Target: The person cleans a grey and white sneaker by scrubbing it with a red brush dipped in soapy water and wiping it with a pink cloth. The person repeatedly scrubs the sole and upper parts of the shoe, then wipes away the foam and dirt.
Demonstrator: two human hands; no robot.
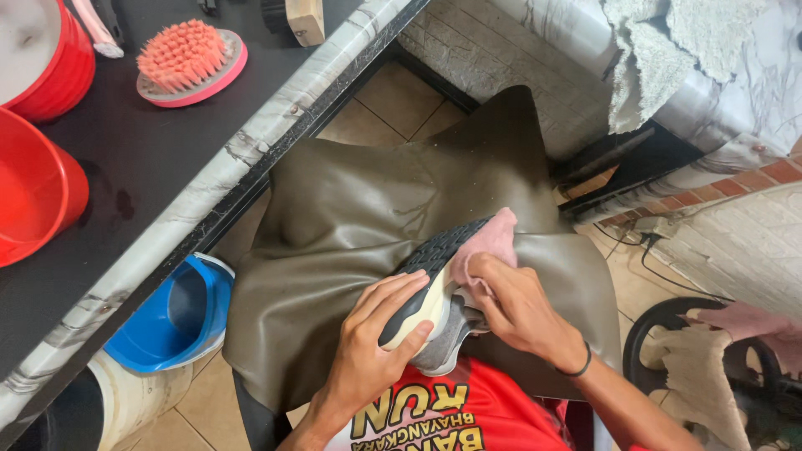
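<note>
Left hand [372, 351] grips my shoe [434, 292], toe pointing away, while right hand [518, 305] pinches a cloth [493, 242] against its side.

Shoe-cleaning workshop: scrub brush [190, 60], red basins [38, 188], apron [351, 217] on lap.

Red printed shirt [468, 418], black wristband [579, 365]

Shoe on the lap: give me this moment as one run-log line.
left hand: grips shoe, sole up | right hand: presses pink cloth to shoe | under: olive apron | aside: pink brush on table
</note>
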